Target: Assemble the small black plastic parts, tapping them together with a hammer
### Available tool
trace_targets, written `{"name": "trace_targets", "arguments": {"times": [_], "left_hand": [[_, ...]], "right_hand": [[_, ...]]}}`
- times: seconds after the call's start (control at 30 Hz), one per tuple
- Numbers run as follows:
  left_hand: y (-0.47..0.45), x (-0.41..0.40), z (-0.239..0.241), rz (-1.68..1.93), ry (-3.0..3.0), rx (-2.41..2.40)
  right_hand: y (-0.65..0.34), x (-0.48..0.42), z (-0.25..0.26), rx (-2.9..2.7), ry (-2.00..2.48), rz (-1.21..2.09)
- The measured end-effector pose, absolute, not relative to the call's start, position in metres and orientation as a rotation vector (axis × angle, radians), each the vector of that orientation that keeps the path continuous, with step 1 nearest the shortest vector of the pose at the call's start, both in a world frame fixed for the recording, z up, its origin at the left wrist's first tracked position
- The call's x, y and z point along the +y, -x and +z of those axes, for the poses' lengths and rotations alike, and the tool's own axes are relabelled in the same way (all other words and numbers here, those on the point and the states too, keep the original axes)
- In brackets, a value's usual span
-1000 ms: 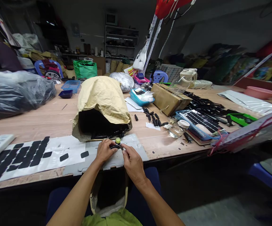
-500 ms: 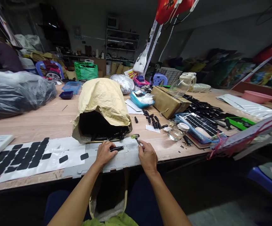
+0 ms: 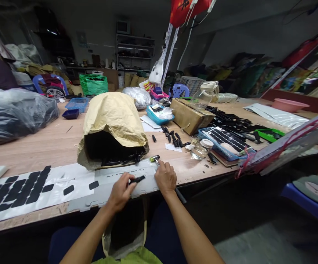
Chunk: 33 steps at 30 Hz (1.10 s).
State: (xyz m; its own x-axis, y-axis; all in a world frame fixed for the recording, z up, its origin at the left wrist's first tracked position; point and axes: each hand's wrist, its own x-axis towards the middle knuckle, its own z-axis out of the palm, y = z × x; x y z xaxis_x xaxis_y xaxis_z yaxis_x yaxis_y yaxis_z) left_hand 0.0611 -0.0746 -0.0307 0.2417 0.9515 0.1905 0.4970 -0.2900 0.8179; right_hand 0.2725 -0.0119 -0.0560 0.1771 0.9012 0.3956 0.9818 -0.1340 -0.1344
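Observation:
My left hand (image 3: 122,191) pinches a short black cylindrical part (image 3: 137,179) between thumb and fingers, just above a grey sheet (image 3: 104,189) at the table's front edge. Closed around a small hammer (image 3: 155,158) is my right hand (image 3: 166,178); the yellow-green and dark head sticks out beyond the fingers, and the dark handle comes out behind the hand. In front of both hands lies a tan sack (image 3: 115,113) with its dark mouth towards me and black parts inside the opening. Several loose black parts (image 3: 175,139) lie to its right.
To the left, a white sheet (image 3: 76,170) carries rows of black adhesive pads. A clear jar (image 3: 201,148), a blue basket (image 3: 225,150) and a cardboard box (image 3: 190,115) stand on the right. An open bag (image 3: 124,227) hangs below the table edge.
My left hand has lifted a little and come nearer with the black part, which is tilted up. The hammer's handle now shows behind my right hand. The view has turned slightly right.

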Motion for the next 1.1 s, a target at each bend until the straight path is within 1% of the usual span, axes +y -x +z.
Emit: {"name": "trace_targets", "arguments": {"times": [0.07, 0.13, 0.2, 0.3, 0.37, 0.47, 0.53, 0.6, 0.7, 0.77, 0.83, 0.9, 0.93, 1.0, 1.1], "left_hand": [[-0.068, -0.109, -0.038, 0.814, -1.909, 1.182], [-0.074, -0.138, -0.057, 0.64, -1.91, 1.124], [-0.077, -0.155, -0.084, 0.471, -1.788, 1.303], [-0.077, -0.152, -0.123, 0.139, -1.448, 1.682], [-0.075, -0.141, -0.139, -0.05, -1.316, 1.72], [-0.073, -0.13, -0.143, -0.158, -1.295, 1.656], [-0.076, -0.13, -0.134, -0.087, -1.343, 1.653], [-0.081, -0.134, -0.115, 0.072, -1.476, 1.559], [-0.081, -0.133, -0.068, 0.285, -1.7, 1.223], [-0.071, -0.12, -0.034, 0.435, -1.745, 1.136], [-0.051, -0.095, -0.009, 0.706, -1.718, 1.314], [-0.024, -0.062, 0.001, 1.002, -1.632, 1.675], [-0.01, -0.046, 0.002, 1.087, -1.569, 1.862], [0.014, -0.017, -0.002, 1.04, -1.478, 2.153], [0.033, 0.008, -0.01, 0.802, -1.493, 2.286]], "right_hand": [[-0.273, -0.012, -0.057, -1.779, 2.103, -0.315], [-0.274, -0.011, -0.058, -1.779, 2.102, -0.317], [-0.274, -0.012, -0.059, -1.784, 2.099, -0.313], [-0.274, -0.012, -0.059, -1.79, 2.096, -0.303], [-0.273, -0.012, -0.059, -1.788, 2.097, -0.306], [-0.273, -0.011, -0.059, -1.782, 2.102, -0.315], [-0.273, -0.011, -0.059, -1.781, 2.104, -0.316], [-0.273, -0.011, -0.059, -1.783, 2.102, -0.313], [-0.273, -0.012, -0.059, -1.788, 2.1, -0.3], [-0.273, -0.012, -0.059, -1.788, 2.1, -0.297], [-0.273, -0.012, -0.059, -1.785, 2.099, -0.304], [-0.273, -0.012, -0.059, -1.783, 2.095, -0.315], [-0.273, -0.012, -0.059, -1.783, 2.094, -0.317], [-0.273, -0.011, -0.059, -1.782, 2.091, -0.318], [-0.273, -0.01, -0.06, -1.781, 2.093, -0.312]]}}
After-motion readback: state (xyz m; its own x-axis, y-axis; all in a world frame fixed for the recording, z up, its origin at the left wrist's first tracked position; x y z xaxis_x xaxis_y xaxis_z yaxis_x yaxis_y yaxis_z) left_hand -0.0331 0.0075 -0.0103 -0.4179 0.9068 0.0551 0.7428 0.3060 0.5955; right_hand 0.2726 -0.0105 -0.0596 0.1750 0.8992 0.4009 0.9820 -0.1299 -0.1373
